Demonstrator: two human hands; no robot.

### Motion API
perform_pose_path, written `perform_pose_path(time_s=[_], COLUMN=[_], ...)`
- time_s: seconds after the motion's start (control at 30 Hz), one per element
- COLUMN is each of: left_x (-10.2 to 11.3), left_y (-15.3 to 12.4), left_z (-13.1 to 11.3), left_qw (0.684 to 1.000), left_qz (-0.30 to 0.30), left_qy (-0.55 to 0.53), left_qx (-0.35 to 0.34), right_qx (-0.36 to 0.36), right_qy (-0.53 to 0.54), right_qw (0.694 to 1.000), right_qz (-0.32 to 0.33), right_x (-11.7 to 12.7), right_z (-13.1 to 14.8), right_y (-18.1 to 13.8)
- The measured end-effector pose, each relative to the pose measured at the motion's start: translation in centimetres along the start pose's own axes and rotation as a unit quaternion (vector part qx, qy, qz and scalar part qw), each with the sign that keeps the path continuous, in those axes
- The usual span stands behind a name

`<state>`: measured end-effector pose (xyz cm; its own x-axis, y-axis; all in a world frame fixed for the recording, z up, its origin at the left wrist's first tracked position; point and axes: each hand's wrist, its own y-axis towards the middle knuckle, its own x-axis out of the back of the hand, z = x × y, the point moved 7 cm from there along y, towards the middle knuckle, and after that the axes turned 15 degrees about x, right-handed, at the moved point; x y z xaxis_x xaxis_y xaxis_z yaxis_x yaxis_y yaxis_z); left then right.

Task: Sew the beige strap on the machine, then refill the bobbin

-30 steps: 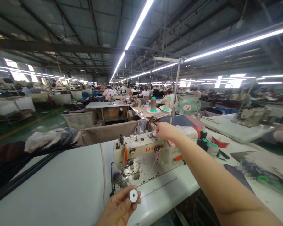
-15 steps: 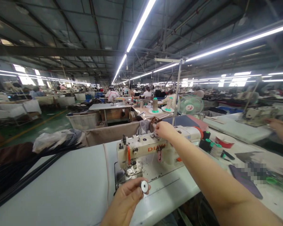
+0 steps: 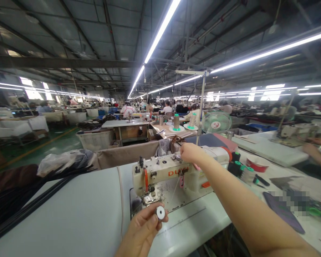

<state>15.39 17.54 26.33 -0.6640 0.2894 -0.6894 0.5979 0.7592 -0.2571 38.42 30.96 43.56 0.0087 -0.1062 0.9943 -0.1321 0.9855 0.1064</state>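
Observation:
My left hand [image 3: 143, 228] pinches a small bobbin [image 3: 160, 213] between thumb and fingers, its pale round end facing me, in front of the sewing machine [image 3: 163, 173]. My right arm reaches across to the machine's top, where my right hand [image 3: 189, 153] is closed beside a small metal fitting [image 3: 176, 157]. Whatever its fingers grip, if anything, is hidden behind the hand. A thin thread [image 3: 176, 187] slants from the machine arm down toward the bobbin.
Thread cones [image 3: 176, 123] stand behind the machine near a green fan [image 3: 216, 122]. More spools [image 3: 248, 175] and a red-and-white bowl [image 3: 257, 165] sit to the right. Dark strips [image 3: 29, 205] lie at the left. A co-worker's hands [image 3: 314, 148] are at another machine on the right.
My right hand has moved slightly right and down along the machine top, uncovering the metal fitting. The slanting thread now shows. My left hand still holds the bobbin, shifted slightly left.

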Motion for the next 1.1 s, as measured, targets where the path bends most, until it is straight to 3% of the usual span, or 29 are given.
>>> perform_pose_path(time_s=[0.2,0.33,0.53,0.7,0.87,0.97,1.1], left_x=[-0.3,0.6,2.5,2.5,0.6,0.1,1.1], left_y=[0.5,0.5,0.2,-0.1,-0.5,-0.6,-0.5], left_z=[-0.5,0.4,2.5,2.3,2.4,2.6,2.6], left_qw=[0.999,0.998,0.996,0.994,0.994,0.995,0.995], left_qz=[-0.037,-0.027,-0.010,-0.004,0.005,0.002,-0.011], left_qy=[-0.037,-0.052,-0.065,-0.068,-0.067,-0.062,-0.063], left_qx=[0.004,0.008,0.065,0.084,0.081,0.081,0.082], right_qx=[0.002,-0.008,0.012,0.031,0.050,0.101,0.124], right_qy=[0.008,0.008,0.003,-0.020,-0.088,-0.123,-0.141], right_qw=[0.999,0.999,1.000,0.998,0.995,0.987,0.982], right_qz=[-0.037,-0.045,-0.005,0.053,0.006,-0.028,0.005], right_x=[-0.1,-0.3,0.0,0.0,-0.7,-0.7,-0.4], right_z=[0.2,-0.6,-1.6,-2.7,-0.3,2.1,2.3], right_y=[0.0,-0.5,-1.1,-1.2,-0.8,-0.6,-0.4])
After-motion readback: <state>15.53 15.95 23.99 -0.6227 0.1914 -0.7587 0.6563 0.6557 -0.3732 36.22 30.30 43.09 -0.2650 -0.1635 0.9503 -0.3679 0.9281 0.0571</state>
